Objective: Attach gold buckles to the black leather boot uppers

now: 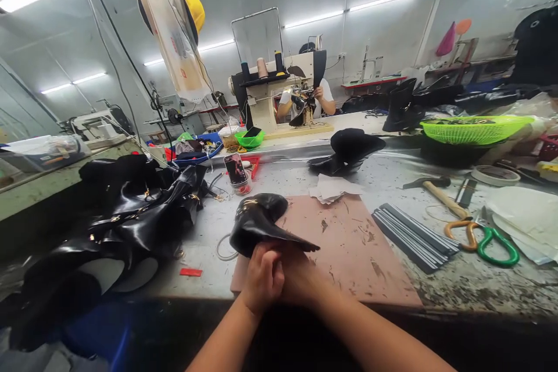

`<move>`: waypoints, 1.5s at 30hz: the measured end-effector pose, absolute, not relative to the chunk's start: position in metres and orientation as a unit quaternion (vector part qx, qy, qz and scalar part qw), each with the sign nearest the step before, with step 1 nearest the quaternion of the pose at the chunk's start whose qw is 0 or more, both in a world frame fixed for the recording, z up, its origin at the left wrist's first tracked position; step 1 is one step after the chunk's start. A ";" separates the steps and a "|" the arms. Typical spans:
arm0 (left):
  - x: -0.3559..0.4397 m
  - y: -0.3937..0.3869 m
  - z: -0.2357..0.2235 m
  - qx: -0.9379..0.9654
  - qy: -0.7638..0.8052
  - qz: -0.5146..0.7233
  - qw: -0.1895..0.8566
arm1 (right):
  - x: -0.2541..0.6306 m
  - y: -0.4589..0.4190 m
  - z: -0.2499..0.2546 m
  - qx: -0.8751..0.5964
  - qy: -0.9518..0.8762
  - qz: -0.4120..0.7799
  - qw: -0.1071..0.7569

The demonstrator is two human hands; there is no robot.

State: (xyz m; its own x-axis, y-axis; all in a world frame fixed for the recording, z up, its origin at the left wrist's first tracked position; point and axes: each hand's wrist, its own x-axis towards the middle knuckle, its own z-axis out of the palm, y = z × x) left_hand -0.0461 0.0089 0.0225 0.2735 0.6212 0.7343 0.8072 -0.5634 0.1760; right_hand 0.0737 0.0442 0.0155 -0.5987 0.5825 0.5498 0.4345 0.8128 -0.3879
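A glossy black leather boot upper (257,224) with gold-coloured hardware is in front of me, over the left side of a pinkish-brown work board (340,238). At its near edge, the curled fingers of my left hand (265,279) are closed on the leather. My right hand (300,270) is close beside the left, against the underside of the upper; its fingers are hidden and the hand is blurred. Beyond the board stands another black boot piece (349,148). Pale paper pieces (333,188) lie on the board's far edge.
A pile of black uppers (143,209) fills the left. Rightward are grey strips (414,235), a hammer (444,197), scissors (483,238) and a green basket (475,131). A phone (235,170) stands behind the board. A co-worker's hand (320,94) is at a sewing machine (279,87).
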 end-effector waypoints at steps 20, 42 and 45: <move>-0.072 0.045 0.006 -0.668 -0.668 -0.328 0.005 | 0.119 0.129 0.078 -0.435 -0.781 0.227 0.388; -0.043 0.060 0.024 -0.913 -0.395 -0.029 -0.098 | 0.175 0.067 0.003 -0.390 -0.841 0.233 0.295; -0.057 0.073 0.024 -0.919 -0.372 -0.019 -0.125 | 0.185 0.075 0.000 -0.412 -0.831 0.250 0.278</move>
